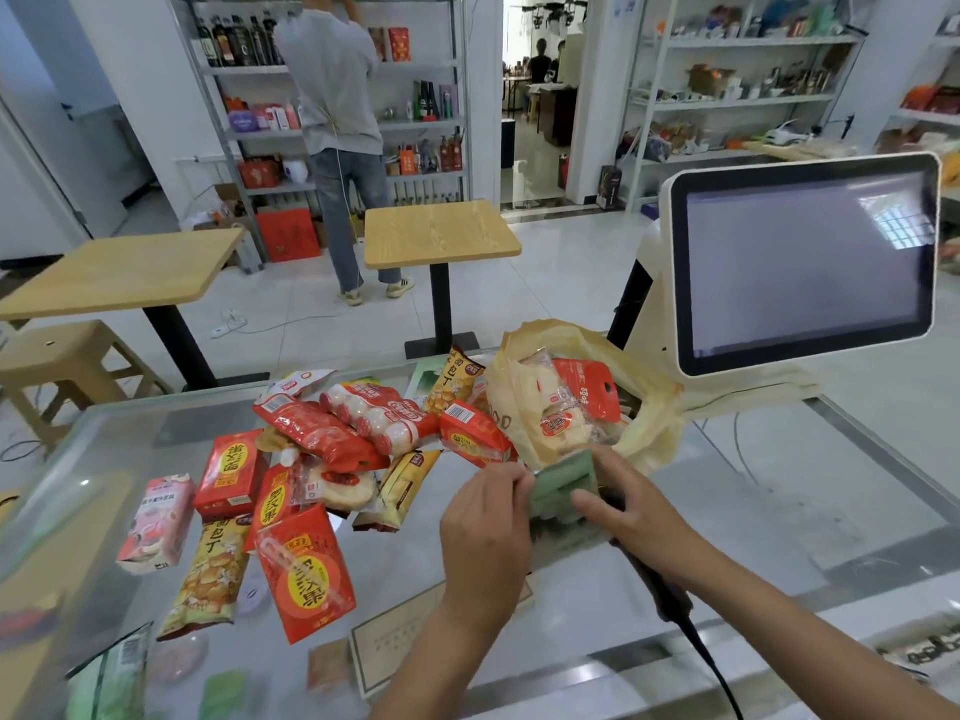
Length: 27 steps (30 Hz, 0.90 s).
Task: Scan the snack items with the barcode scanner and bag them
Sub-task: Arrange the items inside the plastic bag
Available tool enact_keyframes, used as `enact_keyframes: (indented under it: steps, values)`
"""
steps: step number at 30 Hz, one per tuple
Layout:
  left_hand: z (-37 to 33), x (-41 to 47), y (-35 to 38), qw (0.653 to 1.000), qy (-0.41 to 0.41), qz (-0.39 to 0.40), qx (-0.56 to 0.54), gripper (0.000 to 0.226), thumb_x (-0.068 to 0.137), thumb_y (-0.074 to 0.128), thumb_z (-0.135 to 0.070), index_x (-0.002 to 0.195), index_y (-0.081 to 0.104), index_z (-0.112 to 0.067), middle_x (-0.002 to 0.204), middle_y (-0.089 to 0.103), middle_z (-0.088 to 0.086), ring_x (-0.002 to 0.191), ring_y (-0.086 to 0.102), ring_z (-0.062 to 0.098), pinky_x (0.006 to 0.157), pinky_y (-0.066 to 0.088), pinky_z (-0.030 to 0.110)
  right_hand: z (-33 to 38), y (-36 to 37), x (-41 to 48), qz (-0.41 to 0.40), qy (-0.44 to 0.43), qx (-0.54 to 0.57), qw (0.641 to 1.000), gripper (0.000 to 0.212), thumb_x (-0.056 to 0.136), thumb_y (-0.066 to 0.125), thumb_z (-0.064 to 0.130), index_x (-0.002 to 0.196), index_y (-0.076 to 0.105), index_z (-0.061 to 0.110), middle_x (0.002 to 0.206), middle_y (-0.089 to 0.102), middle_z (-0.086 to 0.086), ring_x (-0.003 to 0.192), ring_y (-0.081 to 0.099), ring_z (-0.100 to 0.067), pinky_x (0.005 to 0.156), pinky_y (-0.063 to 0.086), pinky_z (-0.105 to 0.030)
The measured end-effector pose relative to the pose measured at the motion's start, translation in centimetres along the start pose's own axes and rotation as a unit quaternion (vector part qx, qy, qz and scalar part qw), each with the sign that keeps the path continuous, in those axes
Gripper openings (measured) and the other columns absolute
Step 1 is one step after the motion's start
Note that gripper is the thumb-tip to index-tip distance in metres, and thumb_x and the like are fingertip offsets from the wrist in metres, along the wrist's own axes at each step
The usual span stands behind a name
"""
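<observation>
- L hand (pixel 485 517): fingers curled, pinching the left edge of a green packet (pixel 563 491). Held just above the glass counter (pixel 779 511), near edge of frame centre.
- R hand (pixel 631 517): wrapped round the barcode scanner (pixel 662 584). Thumb reaches onto the packet's right side. Scanner's dark handle sticks out under the wrist, black cable (pixel 714 667) trails twd the viewer. Scanner head mostly hidden by the hand, so can't tell exactly where it points.
- Green packet sits btwn both hands, just in front of the bag's mouth, not inside it.
- Yellowish plastic bag (pixel 654 407): open, on the counter right behind the hands. Holds pale rice-cracker packs (pixel 558 423) and a red pouch (pixel 587 387).
- Unbagged snacks piled left of the bag: red wrapper w/ white round pieces (pixel 379 418), red box w/ barcode up (pixel 470 433) touching the bag's left side, yellow bar pack (pixel 402 485).
- Further left and nearer: red carton (pixel 231 475), pink carton (pixel 156 522), yellow crouton bag (pixel 208 579), big red pack (pixel 306 574) tilted on its corner.
- POS screen (pixel 805 262): right of the bag, display pale, nothing legible.
- Bkgd: two wooden tables (pixel 441 231), a stool (pixel 62 356), shelving w/ bottles and boxes; a person in a grey top (pixel 332 96) faces the shelves, back to the counter.
</observation>
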<state>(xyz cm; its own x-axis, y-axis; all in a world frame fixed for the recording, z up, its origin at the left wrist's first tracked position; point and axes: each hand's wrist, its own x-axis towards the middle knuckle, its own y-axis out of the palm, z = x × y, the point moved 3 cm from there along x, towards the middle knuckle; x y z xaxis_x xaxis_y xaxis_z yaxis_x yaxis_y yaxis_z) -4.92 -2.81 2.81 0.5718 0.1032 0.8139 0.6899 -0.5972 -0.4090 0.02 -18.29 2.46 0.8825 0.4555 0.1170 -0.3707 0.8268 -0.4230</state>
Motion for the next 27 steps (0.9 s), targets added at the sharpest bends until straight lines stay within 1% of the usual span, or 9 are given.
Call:
enact_keyframes:
  steps: [3,6,8,11,14,17,20,24,27]
  values:
    - [-0.1,2.5,1.2,0.995,-0.056,0.035,-0.069,0.014,0.098,0.039,-0.034,0.091,0.047,-0.024,0.073,0.055,-0.008,0.059,0.048,0.005,0.050,0.038,0.017,0.9,-0.9,0.8,0.007,0.058,0.064,0.996,0.005,0.090,0.064,0.018,0.094,0.066,0.019,0.080,0.073,0.013,0.074,0.068,-0.002,0.061,0.050,-0.015]
    - [0.3,4.8,2.4,0.969,-0.203,0.058,-0.132,0.020,0.094,0.040,-0.048,0.100,0.043,-0.030,0.089,0.052,-0.015,0.076,0.054,0.005,0.056,0.046,0.020,2.1,-3.2,2.2,-0.116,0.049,0.059,0.990,0.013,0.092,0.060,0.016,0.081,0.063,0.022,0.069,0.069,0.012,0.063,0.065,0.002,0.055,0.048,-0.010]
    - [1.2,6.1,3.5,0.959,-0.265,0.062,-0.077,0.034,0.093,0.044,-0.053,0.113,0.040,-0.026,0.105,0.048,-0.010,0.088,0.054,0.008,0.064,0.048,0.027,2.7,-5.0,3.6,-0.218,0.051,0.042,0.974,0.017,0.094,0.058,0.022,0.077,0.057,0.025,0.072,0.063,0.012,0.062,0.061,0.000,0.052,0.044,-0.008]
    - [3.0,7.6,5.7,0.934,-0.321,0.151,0.051,0.056,0.089,0.050,-0.056,0.126,0.034,-0.018,0.120,0.045,-0.001,0.104,0.052,0.018,0.070,0.047,0.033,2.0,-6.6,7.0,-0.260,0.087,-0.030,0.961,0.015,0.097,0.054,0.030,0.086,0.057,0.020,0.079,0.058,0.012,0.071,0.056,-0.005,0.054,0.038,-0.014]
    - [4.9,7.8,8.0,0.908,-0.348,0.218,0.086,0.044,0.093,0.050,-0.040,0.124,0.039,-0.011,0.114,0.055,0.005,0.099,0.058,0.024,0.067,0.049,0.035,0.4,-6.2,10.8,-0.234,0.117,-0.068,0.963,0.019,0.097,0.051,0.032,0.104,0.058,0.016,0.093,0.061,0.004,0.081,0.058,-0.012,0.063,0.045,-0.024]
    - [5.1,8.5,8.4,0.915,-0.368,0.167,-0.020,0.013,0.098,0.041,-0.017,0.104,0.050,-0.011,0.095,0.058,0.004,0.088,0.057,0.024,0.066,0.045,0.031,-1.1,-4.9,14.1,-0.155,0.164,-0.165,0.960,0.023,0.095,0.053,0.033,0.106,0.060,0.014,0.094,0.064,-0.003,0.080,0.060,-0.020,0.066,0.047,-0.032]
    - [4.4,9.6,7.8,0.899,-0.392,0.098,-0.169,0.014,0.098,0.038,-0.009,0.099,0.051,-0.012,0.088,0.055,0.000,0.083,0.054,0.018,0.064,0.043,0.023,-1.7,-2.8,16.2,-0.090,0.166,-0.215,0.958,0.023,0.091,0.058,0.031,0.095,0.064,0.009,0.082,0.065,-0.004,0.067,0.058,-0.019,0.054,0.040,-0.028]
    - [4.2,10.3,6.8,0.844,-0.453,0.050,-0.283,0.022,0.097,0.038,-0.010,0.110,0.053,-0.018,0.100,0.059,0.000,0.093,0.057,0.015,0.072,0.048,0.024,-2.4,-0.5,17.7,-0.133,0.143,-0.298,0.935,0.028,0.087,0.063,0.040,0.086,0.053,0.014,0.108,0.059,-0.009,0.093,0.058,-0.026,0.062,0.038,-0.031]
    - [5.2,9.8,5.7,0.827,-0.481,0.006,-0.291,0.020,0.097,0.039,-0.010,0.104,0.055,-0.021,0.099,0.061,0.001,0.090,0.058,0.013,0.068,0.046,0.024,-3.5,0.1,18.0,-0.135,0.123,-0.285,0.941,0.036,0.083,0.063,0.046,0.096,0.059,0.013,0.119,0.052,-0.008,0.107,0.051,-0.025,0.077,0.045,-0.034]
